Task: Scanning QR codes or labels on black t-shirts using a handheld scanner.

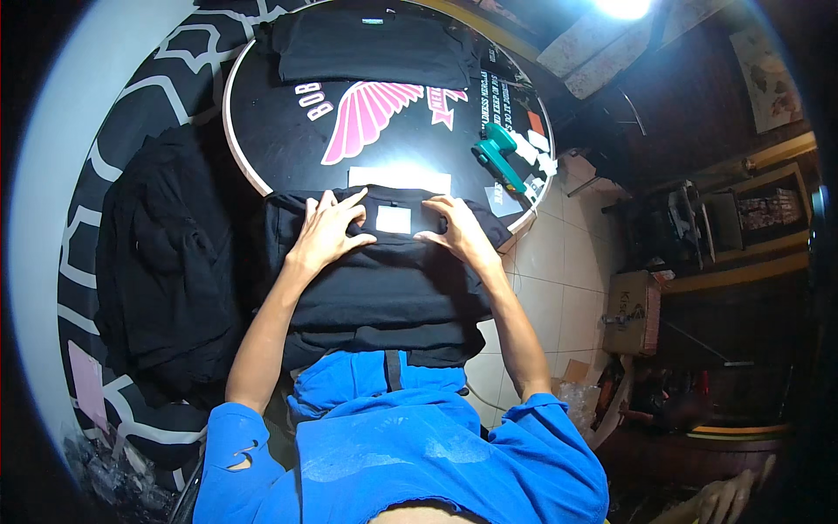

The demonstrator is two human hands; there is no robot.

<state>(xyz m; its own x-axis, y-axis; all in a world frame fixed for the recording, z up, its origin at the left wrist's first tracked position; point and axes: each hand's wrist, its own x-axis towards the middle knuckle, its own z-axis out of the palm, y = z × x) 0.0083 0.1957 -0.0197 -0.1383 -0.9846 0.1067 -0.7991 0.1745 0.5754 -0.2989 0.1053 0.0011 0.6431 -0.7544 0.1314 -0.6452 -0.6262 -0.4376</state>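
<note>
A black garment [386, 281], apparently a T-shirt, is spread from the near rim of the round table [262, 137] towards my blue-clothed lap. On its neck area lies a small white square [393, 221], either a label or a piece of paper. My left hand [332, 226] rests on the cloth to the left of the square, thumb and fingers apart. To the right of it, my right hand [453, 226] touches the collar area, with a gap between thumb and fingers. A bright white sheet [399, 177] lies just beyond the collar.
Folded black clothing [373, 49] lies at the table's far side. A green handheld tool [499, 157] sits near white scraps [533, 147] on the right. Dark cloth [173, 262] is heaped at left. A cardboard box [630, 313] stands right, over the tiled floor [546, 262].
</note>
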